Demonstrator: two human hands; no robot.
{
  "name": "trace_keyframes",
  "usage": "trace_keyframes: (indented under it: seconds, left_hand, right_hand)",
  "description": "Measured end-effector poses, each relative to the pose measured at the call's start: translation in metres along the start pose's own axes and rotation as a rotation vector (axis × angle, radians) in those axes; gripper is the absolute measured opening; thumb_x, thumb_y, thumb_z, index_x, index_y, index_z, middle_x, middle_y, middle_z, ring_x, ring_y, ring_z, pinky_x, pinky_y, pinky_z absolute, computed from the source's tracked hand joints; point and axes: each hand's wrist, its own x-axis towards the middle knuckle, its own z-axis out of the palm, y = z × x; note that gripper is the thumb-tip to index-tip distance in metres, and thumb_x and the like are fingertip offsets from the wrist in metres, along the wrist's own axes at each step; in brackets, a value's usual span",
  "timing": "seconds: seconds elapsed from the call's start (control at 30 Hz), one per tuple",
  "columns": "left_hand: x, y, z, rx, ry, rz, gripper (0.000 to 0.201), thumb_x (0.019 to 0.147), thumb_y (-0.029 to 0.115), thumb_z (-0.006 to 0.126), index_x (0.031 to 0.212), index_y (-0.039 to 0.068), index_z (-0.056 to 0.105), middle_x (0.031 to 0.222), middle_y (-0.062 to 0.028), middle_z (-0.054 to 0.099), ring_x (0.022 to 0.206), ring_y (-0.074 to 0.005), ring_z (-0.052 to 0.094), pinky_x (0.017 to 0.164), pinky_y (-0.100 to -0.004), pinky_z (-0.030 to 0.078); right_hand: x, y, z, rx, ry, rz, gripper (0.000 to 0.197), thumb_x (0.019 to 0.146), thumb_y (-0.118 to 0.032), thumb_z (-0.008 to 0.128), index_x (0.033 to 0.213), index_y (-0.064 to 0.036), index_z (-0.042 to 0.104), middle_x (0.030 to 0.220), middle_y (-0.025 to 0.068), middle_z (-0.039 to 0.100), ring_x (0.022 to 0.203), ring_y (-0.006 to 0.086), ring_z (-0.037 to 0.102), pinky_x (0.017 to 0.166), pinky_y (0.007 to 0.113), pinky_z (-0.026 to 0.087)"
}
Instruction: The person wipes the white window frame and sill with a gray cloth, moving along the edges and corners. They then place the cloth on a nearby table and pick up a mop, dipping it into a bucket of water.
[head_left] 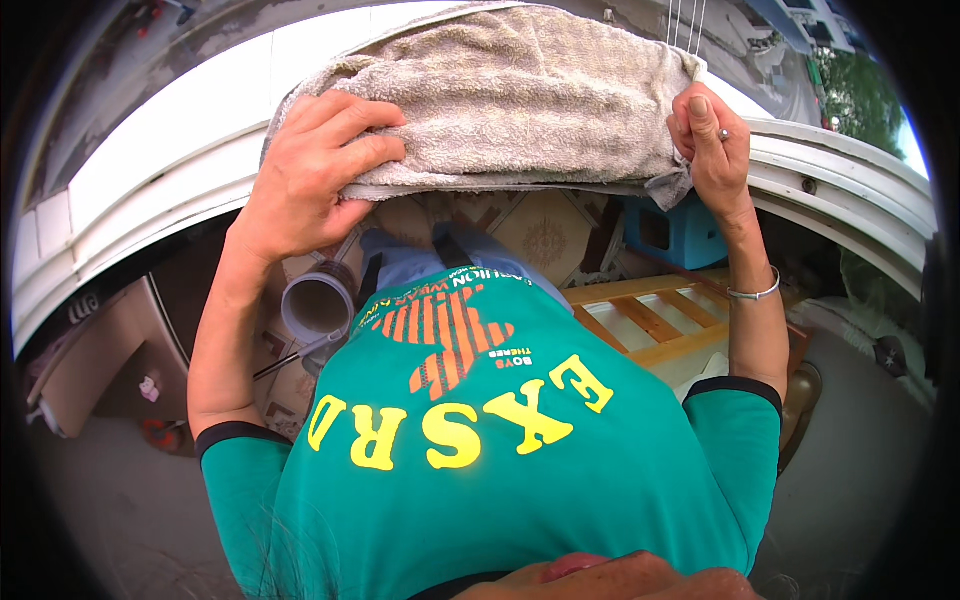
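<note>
A beige terry towel (520, 95) is draped over a white railing (850, 170) in front of me. My left hand (315, 165) lies on the towel's left part, fingers curled over its lower hem. My right hand (710, 135) pinches the towel's right corner, with a ring on one finger and a silver bangle at the wrist. Both arms reach up from my green shirt with yellow lettering.
Below the railing lie patterned floor tiles (545, 235), a grey pipe section (318, 305), a blue plastic stool (675, 230) and a wooden slatted frame (650, 320). A brown box (95, 365) stands at the left. Thin lines (685, 20) hang at the top right.
</note>
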Motion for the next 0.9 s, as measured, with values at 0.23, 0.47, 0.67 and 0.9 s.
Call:
trace_keyframes:
  seconds: [0.23, 0.47, 0.67, 0.9]
  left_hand:
    - [-0.002, 0.001, -0.002, 0.019, -0.028, 0.021, 0.044, 0.053, 0.005, 0.065, 0.096, 0.005, 0.064, 0.116, -0.0088, 0.062, 0.102, -0.0312, 0.057, 0.086, -0.0413, 0.042]
    - [-0.003, 0.001, 0.003, 0.045, 0.027, 0.012, 0.042, 0.052, 0.009, 0.077, 0.092, 0.008, 0.064, 0.114, -0.0038, 0.062, 0.102, -0.0274, 0.057, 0.084, -0.0409, 0.043]
    - [0.002, -0.003, 0.002, 0.025, 0.049, 0.07, 0.049, 0.059, 0.039, 0.081, 0.09, 0.005, 0.063, 0.112, -0.007, 0.062, 0.098, -0.0289, 0.057, 0.083, -0.0413, 0.043]
    - [-0.023, -0.006, -0.016, 0.106, 0.051, -0.049, 0.036, 0.074, 0.036, 0.073, 0.076, 0.003, 0.057, 0.106, -0.0096, 0.063, 0.095, -0.0296, 0.057, 0.082, -0.04, 0.043]
  right_hand:
    - [0.011, 0.016, -0.018, 0.371, 0.357, 0.117, 0.04, 0.104, -0.036, 0.041, 0.076, -0.0079, 0.041, 0.059, -0.0038, 0.029, 0.048, 0.0048, 0.023, 0.042, 0.022, 0.016]
    - [0.013, 0.004, 0.021, 0.445, 0.458, 0.112, 0.04, 0.104, -0.038, 0.041, 0.075, -0.0092, 0.042, 0.058, -0.0035, 0.028, 0.046, 0.0059, 0.022, 0.041, 0.023, 0.015]
    - [0.065, -0.05, 0.194, 1.119, 0.373, -0.053, 0.038, 0.104, -0.033, 0.043, 0.074, -0.0093, 0.041, 0.058, -0.0013, 0.036, 0.046, 0.0079, 0.032, 0.04, 0.024, 0.025]
    - [0.038, -0.025, 0.087, 0.775, 0.113, 0.096, 0.039, 0.104, -0.034, 0.041, 0.074, -0.0091, 0.042, 0.056, -0.0041, 0.031, 0.047, 0.0059, 0.027, 0.041, 0.023, 0.022]
